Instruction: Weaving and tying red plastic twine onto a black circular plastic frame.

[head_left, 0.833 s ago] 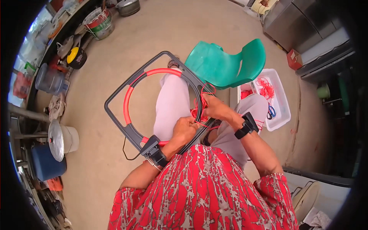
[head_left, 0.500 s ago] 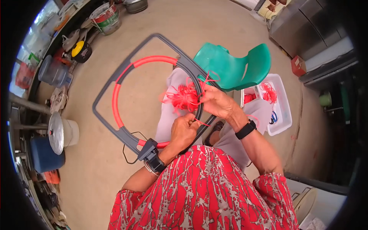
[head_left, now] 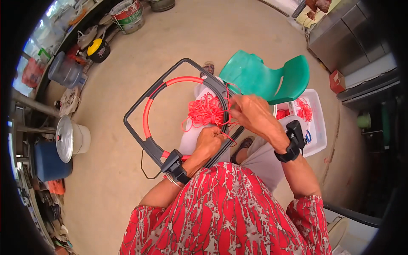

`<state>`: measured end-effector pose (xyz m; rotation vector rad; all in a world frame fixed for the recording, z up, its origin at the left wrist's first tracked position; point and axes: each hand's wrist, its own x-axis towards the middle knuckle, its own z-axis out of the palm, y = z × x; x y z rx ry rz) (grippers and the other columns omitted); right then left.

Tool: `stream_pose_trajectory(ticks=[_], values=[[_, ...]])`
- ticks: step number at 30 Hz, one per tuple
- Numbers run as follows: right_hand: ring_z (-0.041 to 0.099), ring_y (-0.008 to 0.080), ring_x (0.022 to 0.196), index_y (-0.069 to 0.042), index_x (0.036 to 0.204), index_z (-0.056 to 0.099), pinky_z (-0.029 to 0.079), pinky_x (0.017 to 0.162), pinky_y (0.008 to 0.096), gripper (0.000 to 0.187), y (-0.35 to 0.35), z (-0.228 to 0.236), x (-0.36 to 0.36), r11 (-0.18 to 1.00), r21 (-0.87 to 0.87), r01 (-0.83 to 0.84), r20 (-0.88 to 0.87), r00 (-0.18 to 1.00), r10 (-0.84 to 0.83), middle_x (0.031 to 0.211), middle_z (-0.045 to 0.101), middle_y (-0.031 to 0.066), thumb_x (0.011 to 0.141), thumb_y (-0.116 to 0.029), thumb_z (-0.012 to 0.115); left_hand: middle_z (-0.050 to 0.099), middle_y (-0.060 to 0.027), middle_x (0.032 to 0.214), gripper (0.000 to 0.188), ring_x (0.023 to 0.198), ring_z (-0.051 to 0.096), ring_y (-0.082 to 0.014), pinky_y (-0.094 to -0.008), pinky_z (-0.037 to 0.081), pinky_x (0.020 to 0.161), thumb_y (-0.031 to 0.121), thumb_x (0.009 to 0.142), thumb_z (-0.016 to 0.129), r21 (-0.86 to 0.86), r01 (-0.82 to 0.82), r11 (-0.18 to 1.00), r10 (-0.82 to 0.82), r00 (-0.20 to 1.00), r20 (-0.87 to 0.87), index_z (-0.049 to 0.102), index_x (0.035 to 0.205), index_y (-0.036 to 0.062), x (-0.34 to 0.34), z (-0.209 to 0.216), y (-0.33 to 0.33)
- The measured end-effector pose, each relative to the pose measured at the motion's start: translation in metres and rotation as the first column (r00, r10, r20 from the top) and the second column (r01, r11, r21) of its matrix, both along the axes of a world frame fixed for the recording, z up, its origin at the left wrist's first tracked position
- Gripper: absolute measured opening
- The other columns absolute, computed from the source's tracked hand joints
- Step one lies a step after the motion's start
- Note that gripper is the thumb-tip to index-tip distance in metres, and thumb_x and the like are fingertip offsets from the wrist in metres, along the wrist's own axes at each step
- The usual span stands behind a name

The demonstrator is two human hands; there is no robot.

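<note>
A dark grey plastic frame (head_left: 149, 99) with a round inner ring lies across my lap; red cord is wound tightly around stretches of the ring. A loose bundle of red cord (head_left: 206, 111) sits inside the ring's right side, over my thigh. My left hand (head_left: 207, 143) is closed at the ring's lower right, its fingertips pinching the cord against it, with a short red end sticking out. My right hand (head_left: 256, 117) is curled just outside the ring's right side, slightly blurred, its bent fingers at a strand of the cord.
A green plastic chair (head_left: 250, 74) stands just ahead to the right. Beside it a white plastic bin (head_left: 318, 127) holds more red cord. To the left are a lidded pot (head_left: 63, 138), a blue container (head_left: 52, 159), a water jug (head_left: 66, 72) and a yellow-lidded pot (head_left: 95, 50).
The frame and bundle appear shifted right and lower in view. My right hand has lifted away from the bundle and turned its back upward. My left hand keeps its pinch on the ring.
</note>
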<state>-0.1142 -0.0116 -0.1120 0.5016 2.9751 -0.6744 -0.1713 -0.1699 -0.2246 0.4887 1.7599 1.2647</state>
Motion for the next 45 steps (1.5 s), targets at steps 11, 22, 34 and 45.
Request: stream_pose_trajectory(ticks=[11,22,34,45], values=[[0.058,0.0203,0.090,-0.007,0.111,0.059,0.047,0.080,0.0384,0.031,-0.019,-0.005,-0.043,0.691,-0.715,-0.104,-0.329,0.923,-0.202,0.096,0.062,0.0065,0.082,-0.016,0.064,0.060,-0.0035,0.067,0.010,0.058,0.051,-0.0097,-0.0296,0.039,0.051,0.006,0.080,0.059,0.013,-0.024,1.000,0.021,0.984,0.174,0.065,0.081,-0.0020,0.002,0.010,0.002],[0.032,0.0012,0.049,-0.011,0.096,0.051,0.022,0.039,0.0167,0.012,0.072,0.199,0.176,0.383,-0.821,0.423,-0.477,-0.140,-0.868,0.069,0.039,-0.0070,0.096,-0.023,0.051,0.053,0.0023,0.061,0.010,0.052,0.044,-0.0049,-0.0243,0.033,0.046,0.007,0.083,0.059,0.052,-0.055,0.997,0.038,0.958,0.285,0.060,0.074,0.0017,0.000,0.035,0.002],[0.035,0.0034,0.044,-0.011,0.097,0.051,0.024,0.035,0.0199,0.014,0.068,0.052,0.302,0.257,-0.810,0.527,-0.182,0.191,-0.965,0.062,0.044,-0.0042,0.094,-0.024,0.052,0.066,-0.0052,0.087,0.019,0.071,0.061,-0.0058,-0.0182,0.049,0.063,0.002,0.088,0.055,0.257,-0.088,0.962,-0.087,0.795,0.600,0.062,0.105,-0.0016,-0.021,0.040,-0.006],[0.037,0.0043,0.044,-0.009,0.094,0.050,0.028,0.035,0.0196,0.016,0.040,0.056,0.321,0.215,-0.793,0.571,-0.132,0.184,-0.974,0.062,0.044,-0.0029,0.095,-0.025,0.050,0.066,-0.0066,0.085,0.019,0.072,0.062,-0.0100,-0.0222,0.053,0.065,0.012,0.091,0.059,0.211,-0.171,0.962,-0.038,0.686,0.727,0.061,0.102,-0.0035,-0.027,0.032,-0.005]])
